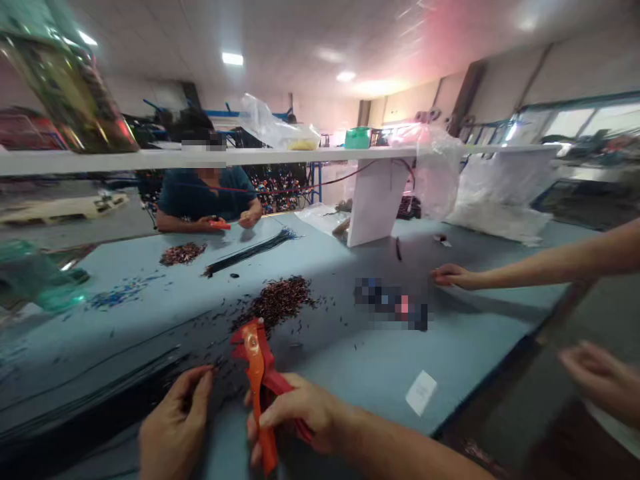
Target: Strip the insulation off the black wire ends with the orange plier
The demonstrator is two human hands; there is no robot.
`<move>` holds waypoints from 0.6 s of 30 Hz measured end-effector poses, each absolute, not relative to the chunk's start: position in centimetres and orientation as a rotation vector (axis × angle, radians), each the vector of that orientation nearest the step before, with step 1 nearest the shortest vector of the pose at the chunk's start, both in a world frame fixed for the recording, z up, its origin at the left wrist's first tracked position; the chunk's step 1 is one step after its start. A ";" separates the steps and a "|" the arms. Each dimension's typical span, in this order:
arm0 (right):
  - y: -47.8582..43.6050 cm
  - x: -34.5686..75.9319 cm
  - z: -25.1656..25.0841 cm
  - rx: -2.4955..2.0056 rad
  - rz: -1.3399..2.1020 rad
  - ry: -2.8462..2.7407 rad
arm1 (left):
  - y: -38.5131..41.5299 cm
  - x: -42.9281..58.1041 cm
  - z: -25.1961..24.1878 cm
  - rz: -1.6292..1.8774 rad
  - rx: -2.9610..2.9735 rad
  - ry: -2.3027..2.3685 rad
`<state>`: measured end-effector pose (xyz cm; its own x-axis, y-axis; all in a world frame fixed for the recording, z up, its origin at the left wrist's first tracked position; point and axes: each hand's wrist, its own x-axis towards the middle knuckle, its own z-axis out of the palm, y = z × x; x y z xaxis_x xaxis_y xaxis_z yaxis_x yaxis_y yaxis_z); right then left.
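My right hand (295,413) is wrapped round the handles of an orange wire stripper (257,373), whose jaws point up and away over the blue table (350,360). My left hand (177,427) rests on the table beside it, fingers curled down onto thin black wires (100,393) that run off to the left. Whether those fingers pinch a wire is blurred. A pile of dark stripped wire bits (277,300) lies just beyond the stripper.
Across the table sits a person in a dark teal shirt (205,193) holding another orange tool. Someone else's arm (540,263) reaches in from the right, and a hand (600,380) shows lower right. A bundle of black wires (250,252), a white shelf (250,157) and plastic bags (440,173) stand behind.
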<state>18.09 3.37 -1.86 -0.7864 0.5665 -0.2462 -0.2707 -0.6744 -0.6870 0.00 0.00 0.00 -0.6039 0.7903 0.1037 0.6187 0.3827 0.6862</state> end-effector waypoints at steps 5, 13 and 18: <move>3.1 18.2 -1.8 -0.582 2.437 -0.891 | -0.1 -0.2 -0.2 1.097 1.305 2.358; 3.1 18.2 -2.5 -0.502 2.465 -0.899 | 0.1 -1.3 -2.2 1.292 1.501 2.340; 3.1 18.1 -2.5 -0.506 2.465 -0.912 | 0.2 -1.4 -2.5 1.259 1.475 2.315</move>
